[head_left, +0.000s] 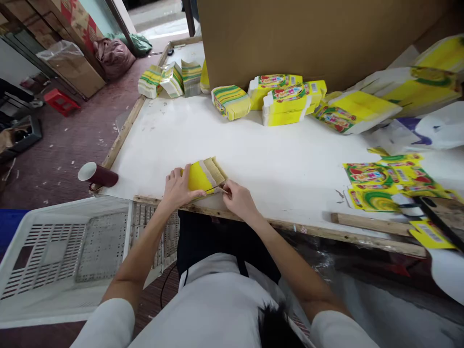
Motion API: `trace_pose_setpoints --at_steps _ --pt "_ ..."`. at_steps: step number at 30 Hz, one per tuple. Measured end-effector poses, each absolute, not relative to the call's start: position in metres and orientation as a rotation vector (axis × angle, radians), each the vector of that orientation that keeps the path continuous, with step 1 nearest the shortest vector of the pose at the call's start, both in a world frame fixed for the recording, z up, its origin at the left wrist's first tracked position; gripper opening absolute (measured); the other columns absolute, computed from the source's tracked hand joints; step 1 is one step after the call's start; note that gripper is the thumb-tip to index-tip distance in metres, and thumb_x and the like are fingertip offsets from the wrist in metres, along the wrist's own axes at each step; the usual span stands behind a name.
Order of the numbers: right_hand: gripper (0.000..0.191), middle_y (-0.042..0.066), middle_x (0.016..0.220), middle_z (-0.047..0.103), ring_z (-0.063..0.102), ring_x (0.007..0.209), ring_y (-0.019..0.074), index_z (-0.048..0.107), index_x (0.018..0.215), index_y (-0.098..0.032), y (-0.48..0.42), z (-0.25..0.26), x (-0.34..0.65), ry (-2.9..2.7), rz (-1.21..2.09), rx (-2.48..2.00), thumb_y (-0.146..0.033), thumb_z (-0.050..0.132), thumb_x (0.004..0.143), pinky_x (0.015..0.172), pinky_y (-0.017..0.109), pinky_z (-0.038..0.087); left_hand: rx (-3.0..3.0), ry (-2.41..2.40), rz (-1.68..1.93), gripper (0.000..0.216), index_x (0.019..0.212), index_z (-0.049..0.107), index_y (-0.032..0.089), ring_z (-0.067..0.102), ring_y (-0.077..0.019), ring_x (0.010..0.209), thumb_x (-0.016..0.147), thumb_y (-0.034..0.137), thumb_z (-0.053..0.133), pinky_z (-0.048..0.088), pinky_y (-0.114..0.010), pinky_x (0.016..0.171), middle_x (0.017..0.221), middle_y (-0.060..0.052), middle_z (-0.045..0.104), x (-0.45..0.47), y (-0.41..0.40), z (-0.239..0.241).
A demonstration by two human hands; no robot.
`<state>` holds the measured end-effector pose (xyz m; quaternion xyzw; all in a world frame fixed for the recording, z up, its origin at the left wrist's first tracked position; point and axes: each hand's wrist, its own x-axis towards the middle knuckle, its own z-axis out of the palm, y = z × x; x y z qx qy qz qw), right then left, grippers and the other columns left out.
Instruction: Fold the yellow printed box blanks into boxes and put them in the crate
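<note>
A small stack of flat yellow printed cartons (200, 176) lies near the front edge of the white table. My left hand (178, 187) wraps round its left end, thumb along the near side and fingers over the top. At the stack's right near corner, my right hand (237, 197) is closed in a pinch. A thin dark line, perhaps a band or cord, runs along the near side of the stack to those fingertips. What exactly they pinch is too small to make out.
Bundles of yellow cartons (286, 104) stand along the back before a large cardboard sheet (308, 38). Loose flat cartons (380, 200) and a wooden stick (369, 224) lie at the right. A dark red cup (105, 176) lies at the left corner, above a white crate (39, 285).
</note>
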<state>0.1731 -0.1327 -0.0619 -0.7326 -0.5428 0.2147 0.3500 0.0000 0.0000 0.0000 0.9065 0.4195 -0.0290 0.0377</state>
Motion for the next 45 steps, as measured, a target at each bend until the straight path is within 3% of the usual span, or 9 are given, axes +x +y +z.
trace_pose_setpoints --at_steps 6,11,13,16,22,30,36,40,45 --pt "0.009 0.004 0.082 0.068 0.06 0.069 0.0188 0.051 0.08 -0.022 -0.141 -0.057 0.176 -1.441 0.621 -1.85 -0.014 0.051 0.077 0.065 0.028 0.04 2.729 1.368 -0.094 0.093 0.147 0.033 0.022 0.049 -0.0354 0.119 0.076 0.077 0.057 0.036 -0.044 0.099 0.127 -0.017 0.05 0.004 0.0 0.0" --pt "0.012 0.002 0.076 0.067 0.058 0.066 0.0163 0.056 0.082 -0.021 -0.16 -0.045 0.182 -1.623 0.779 -1.828 -0.01 0.054 0.079 0.063 0.026 0.038 2.738 1.339 -0.04 0.089 0.145 0.034 0.021 0.047 -0.0356 0.123 0.078 0.075 0.055 0.035 -0.044 0.1 0.14 -0.017 0.045 0.006 0.0 0.0" --pt "0.008 0.003 0.081 0.069 0.061 0.07 0.017 0.059 0.088 -0.02 -0.165 -0.04 0.189 -1.652 0.884 -1.779 -0.016 0.061 0.082 0.065 0.027 0.041 2.743 1.335 -0.077 0.085 0.144 0.035 0.02 0.048 -0.0359 0.121 0.081 0.073 0.054 0.036 -0.045 0.099 0.138 -0.017 0.049 0.007 0.0 0.0" --pt "0.019 0.005 0.095 0.072 0.066 0.084 0.0191 0.063 0.097 -0.02 -0.162 -0.034 0.203 -1.554 0.992 -1.686 -0.031 0.069 0.083 0.073 0.028 0.047 2.744 1.365 -0.115 0.082 0.143 0.036 0.019 0.05 -0.0358 0.117 0.083 0.071 0.052 0.037 -0.046 0.096 0.131 -0.017 0.054 0.009 0.0 -0.001" --pt "0.026 0.009 0.109 0.068 0.065 0.089 0.0196 0.067 0.113 -0.02 -0.125 -0.038 0.21 -1.559 0.524 -1.719 -0.017 0.049 0.094 0.079 0.032 0.05 2.766 1.396 -0.056 0.082 0.142 0.038 0.019 0.05 -0.0352 0.117 0.08 0.071 0.055 0.036 -0.045 0.096 0.131 -0.016 0.055 0.01 -0.003 -0.003" --pt "0.03 0.011 0.105 0.066 0.058 0.092 0.0237 0.072 0.101 -0.02 -0.121 -0.058 0.198 -1.858 0.078 -1.854 -0.011 0.044 0.095 0.079 0.036 0.046 2.727 1.437 -0.036 0.084 0.142 0.039 0.021 0.05 -0.0351 0.118 0.079 0.075 0.053 0.035 -0.044 0.096 0.132 -0.016 0.055 0.011 -0.002 -0.005" --pt "0.02 0.011 0.097 0.068 0.059 0.09 0.0234 0.067 0.088 -0.017 -0.117 -0.049 0.198 -1.929 0.171 -1.867 -0.017 0.048 0.096 0.08 0.034 0.043 2.726 1.441 -0.009 0.084 0.142 0.039 0.021 0.05 -0.0354 0.118 0.079 0.076 0.052 0.035 -0.044 0.097 0.131 -0.016 0.056 0.01 -0.002 -0.007" --pt "0.012 0.011 0.091 0.069 0.06 0.078 0.0226 0.065 0.093 -0.015 -0.102 -0.04 0.195 -1.895 0.276 -1.948 -0.022 0.055 0.09 0.068 0.032 0.04 2.766 1.405 0.028 0.084 0.143 0.039 0.02 0.05 -0.0354 0.117 0.08 0.074 0.052 0.036 -0.044 0.095 0.131 -0.016 0.056 0.008 -0.001 -0.008" --pt "0.018 0.015 0.097 0.071 0.062 0.078 0.0234 0.066 0.099 -0.014 -0.09 -0.038 0.185 -1.723 0.349 -2.051 -0.022 0.054 0.088 0.064 0.032 0.038 2.8 1.356 -0.01 0.094 0.145 0.035 0.016 0.049 -0.0363 0.117 0.077 0.079 0.051 0.035 -0.044 0.095 0.131 -0.02 0.054 0.006 -0.001 -0.009"
